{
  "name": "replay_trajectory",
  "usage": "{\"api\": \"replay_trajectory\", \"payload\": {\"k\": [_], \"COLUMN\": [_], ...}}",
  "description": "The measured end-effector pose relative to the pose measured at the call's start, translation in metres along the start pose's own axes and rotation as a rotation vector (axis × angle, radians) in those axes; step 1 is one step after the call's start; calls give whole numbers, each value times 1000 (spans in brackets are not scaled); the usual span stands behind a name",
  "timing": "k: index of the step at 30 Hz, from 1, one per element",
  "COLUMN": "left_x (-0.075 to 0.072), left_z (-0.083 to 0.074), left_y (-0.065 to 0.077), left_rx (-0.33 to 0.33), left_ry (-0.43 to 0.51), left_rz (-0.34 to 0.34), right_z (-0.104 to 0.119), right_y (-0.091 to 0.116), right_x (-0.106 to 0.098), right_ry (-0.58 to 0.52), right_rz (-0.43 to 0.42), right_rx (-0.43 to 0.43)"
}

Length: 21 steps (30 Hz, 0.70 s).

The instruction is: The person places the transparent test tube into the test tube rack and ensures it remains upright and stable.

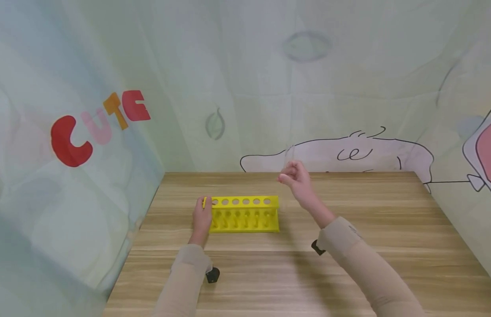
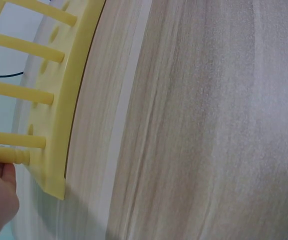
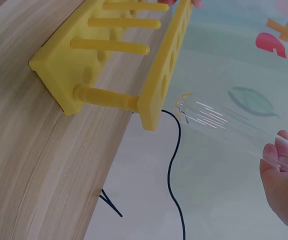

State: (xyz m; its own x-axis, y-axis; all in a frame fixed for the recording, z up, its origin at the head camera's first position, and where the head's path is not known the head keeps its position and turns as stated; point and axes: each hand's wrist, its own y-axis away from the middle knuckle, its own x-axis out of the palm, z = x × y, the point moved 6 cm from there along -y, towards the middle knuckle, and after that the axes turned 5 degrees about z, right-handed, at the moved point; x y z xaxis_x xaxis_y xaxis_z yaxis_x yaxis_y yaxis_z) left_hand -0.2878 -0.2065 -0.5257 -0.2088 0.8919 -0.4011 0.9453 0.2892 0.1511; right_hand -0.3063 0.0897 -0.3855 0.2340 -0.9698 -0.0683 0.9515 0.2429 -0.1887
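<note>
A yellow test tube rack [image 1: 245,215] stands on the wooden table, with a row of round holes along its top and upright pegs below. My left hand [image 1: 202,215] grips the rack's left end; in the left wrist view its fingers are round the end post [image 2: 4,155]. Right of the rack and above the table, my right hand [image 1: 298,182] holds a clear test tube [image 3: 214,117]. The right wrist view shows the tube's rounded end pointing toward the rack's top rail [image 3: 159,85]. In the head view the tube is only faintly visible.
The wooden table [image 1: 368,229] reaches back to a pale printed curtain [image 1: 249,79] that also hangs on both sides. Black wrist-camera mounts [image 1: 213,275] sit below the sleeves.
</note>
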Motion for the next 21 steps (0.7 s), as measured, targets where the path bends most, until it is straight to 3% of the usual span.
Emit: {"api": "replay_trajectory", "payload": {"k": [21], "left_x": [-1], "left_z": [-1], "left_y": [1], "left_rx": [12], "left_ry": [-17], "left_rz": [4], "right_z": [4], "right_y": [-12], "right_x": [14], "right_ry": [-51], "right_rz": [-28], "right_rx": [6]}}
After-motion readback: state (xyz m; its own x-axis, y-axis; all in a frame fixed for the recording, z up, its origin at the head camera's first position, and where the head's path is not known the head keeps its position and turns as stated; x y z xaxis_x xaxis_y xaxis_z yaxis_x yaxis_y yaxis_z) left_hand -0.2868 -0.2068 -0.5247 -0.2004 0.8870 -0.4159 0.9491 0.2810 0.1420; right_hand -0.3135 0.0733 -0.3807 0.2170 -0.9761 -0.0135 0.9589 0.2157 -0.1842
